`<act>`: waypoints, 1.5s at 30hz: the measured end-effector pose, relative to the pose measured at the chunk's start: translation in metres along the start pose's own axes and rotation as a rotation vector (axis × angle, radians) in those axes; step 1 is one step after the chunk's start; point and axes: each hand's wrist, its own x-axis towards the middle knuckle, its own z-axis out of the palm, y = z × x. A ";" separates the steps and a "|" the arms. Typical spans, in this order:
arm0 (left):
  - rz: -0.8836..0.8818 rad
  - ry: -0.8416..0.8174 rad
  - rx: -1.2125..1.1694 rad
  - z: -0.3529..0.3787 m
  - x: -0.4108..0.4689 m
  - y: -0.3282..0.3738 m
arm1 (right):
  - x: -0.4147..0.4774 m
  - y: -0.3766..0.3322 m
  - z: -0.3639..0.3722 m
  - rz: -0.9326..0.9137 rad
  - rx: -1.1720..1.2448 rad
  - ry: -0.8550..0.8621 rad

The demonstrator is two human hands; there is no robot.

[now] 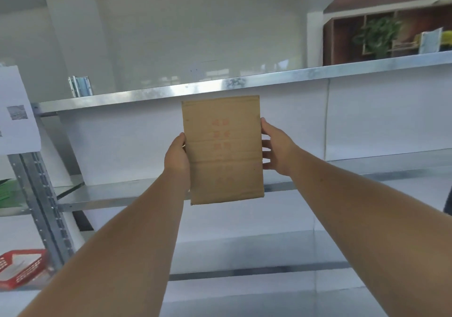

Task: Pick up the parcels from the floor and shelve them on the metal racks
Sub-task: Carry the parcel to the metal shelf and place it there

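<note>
A flat brown cardboard parcel [223, 149] with faint red print is held upright at arm's length in front of the metal rack [171, 91]. My left hand [176, 156] grips its left edge and my right hand [275, 145] presses its right edge, fingers spread. The parcel's top edge reaches just under the rack's top shelf, and its bottom edge hangs in front of the middle shelf [117, 194]. Nothing of the parcel rests on a shelf.
The rack's perforated left upright [41, 209] carries a taped paper sheet [17, 111]. A red plastic basket [22, 266] sits low at the left. A small blue-white item [80, 85] stands on the top shelf. A wooden cabinet with a plant [376, 35] is behind at upper right.
</note>
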 end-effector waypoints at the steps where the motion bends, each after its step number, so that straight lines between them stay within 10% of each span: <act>1: 0.005 -0.019 0.005 0.012 -0.005 -0.003 | -0.004 -0.002 -0.014 -0.004 -0.003 0.014; 23: -0.192 -0.215 -0.037 0.320 -0.150 -0.117 | -0.095 -0.034 -0.373 0.020 0.044 0.316; 45: -0.271 -0.291 -0.105 0.419 -0.104 -0.163 | -0.061 -0.045 -0.461 -0.043 0.119 0.498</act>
